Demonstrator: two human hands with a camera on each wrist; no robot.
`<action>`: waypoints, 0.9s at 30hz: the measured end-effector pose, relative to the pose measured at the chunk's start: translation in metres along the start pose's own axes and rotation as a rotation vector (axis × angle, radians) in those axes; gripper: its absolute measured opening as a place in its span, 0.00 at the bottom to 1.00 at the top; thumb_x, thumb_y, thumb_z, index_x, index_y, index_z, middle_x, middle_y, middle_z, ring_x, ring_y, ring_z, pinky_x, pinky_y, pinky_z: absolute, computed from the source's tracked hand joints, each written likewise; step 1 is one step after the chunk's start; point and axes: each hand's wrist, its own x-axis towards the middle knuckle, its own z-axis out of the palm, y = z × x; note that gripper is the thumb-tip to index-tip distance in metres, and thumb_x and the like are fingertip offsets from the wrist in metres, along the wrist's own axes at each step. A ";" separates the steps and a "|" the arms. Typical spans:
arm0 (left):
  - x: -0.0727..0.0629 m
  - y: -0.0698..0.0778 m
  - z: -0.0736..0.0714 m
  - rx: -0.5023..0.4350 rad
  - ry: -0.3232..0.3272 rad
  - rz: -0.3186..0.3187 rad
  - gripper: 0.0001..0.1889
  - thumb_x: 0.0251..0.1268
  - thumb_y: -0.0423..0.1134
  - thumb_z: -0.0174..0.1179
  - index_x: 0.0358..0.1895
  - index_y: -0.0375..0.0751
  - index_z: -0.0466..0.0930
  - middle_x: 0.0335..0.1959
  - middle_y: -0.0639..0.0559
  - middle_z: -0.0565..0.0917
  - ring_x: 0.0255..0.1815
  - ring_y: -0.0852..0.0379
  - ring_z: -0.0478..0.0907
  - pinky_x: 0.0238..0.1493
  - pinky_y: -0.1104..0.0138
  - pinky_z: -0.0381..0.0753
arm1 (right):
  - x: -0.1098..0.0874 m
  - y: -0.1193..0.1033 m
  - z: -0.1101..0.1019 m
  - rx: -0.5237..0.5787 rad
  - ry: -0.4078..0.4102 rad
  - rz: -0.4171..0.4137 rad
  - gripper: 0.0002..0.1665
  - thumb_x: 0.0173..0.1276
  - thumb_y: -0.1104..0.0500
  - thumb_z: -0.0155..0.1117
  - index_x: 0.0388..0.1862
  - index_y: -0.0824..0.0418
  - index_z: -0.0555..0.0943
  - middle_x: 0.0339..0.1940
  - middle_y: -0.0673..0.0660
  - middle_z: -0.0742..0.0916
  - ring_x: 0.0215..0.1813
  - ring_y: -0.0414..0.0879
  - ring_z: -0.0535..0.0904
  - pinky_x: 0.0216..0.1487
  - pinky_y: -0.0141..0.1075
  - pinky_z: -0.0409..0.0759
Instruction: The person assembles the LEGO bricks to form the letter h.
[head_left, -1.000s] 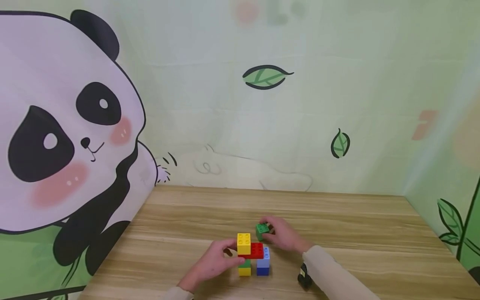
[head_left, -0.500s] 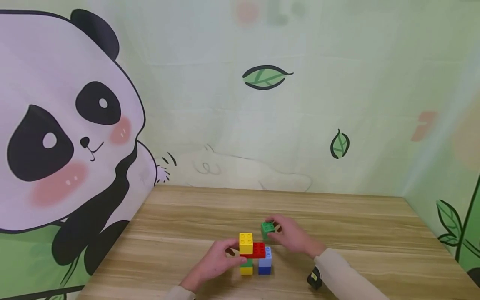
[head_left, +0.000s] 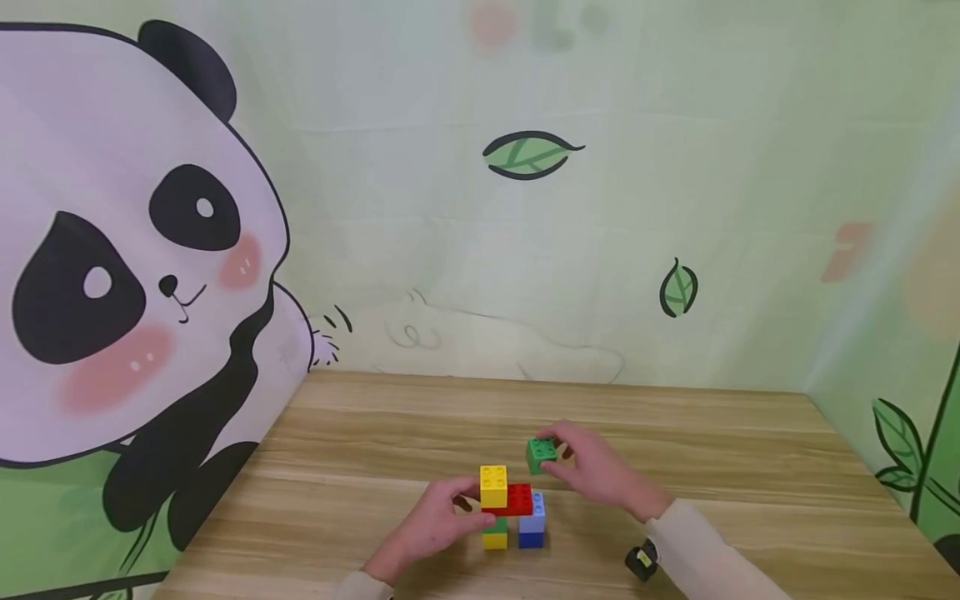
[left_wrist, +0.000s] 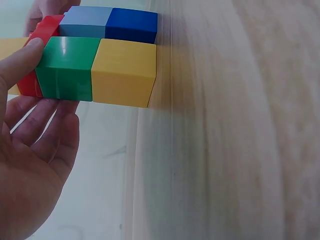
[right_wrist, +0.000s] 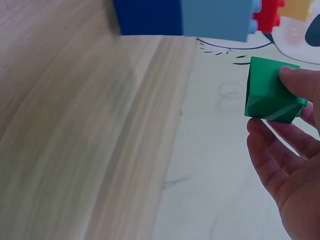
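Observation:
A small structure of toy building blocks stands on the wooden table. Its left column has a yellow block (head_left: 495, 541) under a green block (left_wrist: 70, 67); its right column has a dark blue block (head_left: 531, 540) under a light blue block (head_left: 532, 522). A red block (head_left: 520, 498) bridges both columns, and another yellow block (head_left: 493, 487) sits on its left end. My left hand (head_left: 433, 523) grips the left column, thumb in front at the red and green blocks, fingers behind. My right hand (head_left: 597, 472) pinches a separate green block (right_wrist: 272, 90), raised behind and right of the structure.
The wooden table (head_left: 375, 425) reaches back to a pale backdrop (head_left: 420, 208) printed with a panda and leaves. A small black object (head_left: 641, 561) with a yellowish patch is by the right sleeve (head_left: 705, 546).
My right hand has moved slightly right and away with the green block. The black object by its sleeve has shifted right too. My left hand keeps its hold on the structure.

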 end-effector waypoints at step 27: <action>0.000 0.008 0.000 -0.070 0.047 -0.023 0.19 0.62 0.47 0.63 0.54 0.46 0.77 0.46 0.58 0.81 0.47 0.57 0.76 0.49 0.59 0.75 | -0.007 -0.039 -0.012 0.078 0.070 -0.233 0.20 0.67 0.58 0.63 0.56 0.57 0.73 0.45 0.46 0.79 0.43 0.42 0.76 0.43 0.36 0.80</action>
